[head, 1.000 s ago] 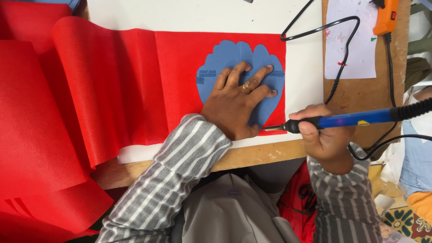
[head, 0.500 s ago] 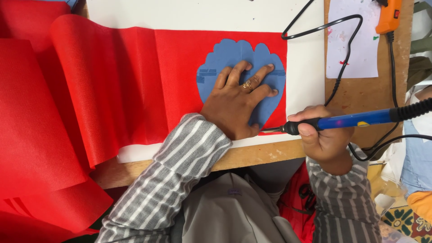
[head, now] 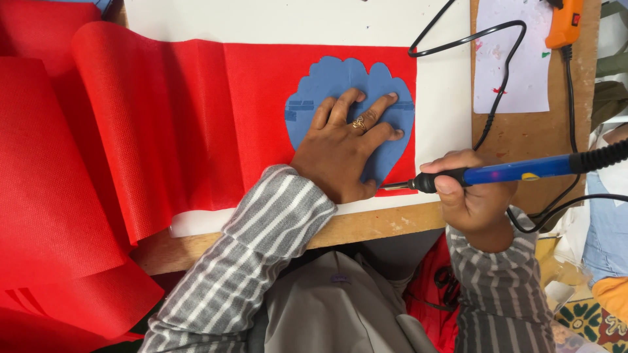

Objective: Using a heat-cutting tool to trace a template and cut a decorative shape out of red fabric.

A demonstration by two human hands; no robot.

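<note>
we see the left hand (head: 343,149) pressed flat on a blue scalloped template (head: 340,78), fingers spread apart and pointing toward 1 o'clock, a ring on one of them. the template lies on a sheet of red fabric (head: 196,117), near its right end; most of the blue shape shows beyond the fingertips, toward 12 o'clock, while its lower part runs under the palm and out at 4 o'clock from the hand.

the right hand (head: 476,196) is closed tight around the handle of a blue soldering iron (head: 517,171), thumb on top, fingers wrapped under. the iron lies almost level, its metal tip pointing toward 9 o'clock and meeting the bottom edge of the template just beside the heel of our left hand. its thick black cord leaves at 3 o'clock.

the fabric spreads across a white board (head: 294,23) and hangs in loose folds off toward 9 o'clock. at 1 o'clock from the right hand lie a white paper sheet (head: 517,72), a looping black cable (head: 471,39) and an orange tool (head: 562,23) on the wooden table (head: 366,225).
</note>
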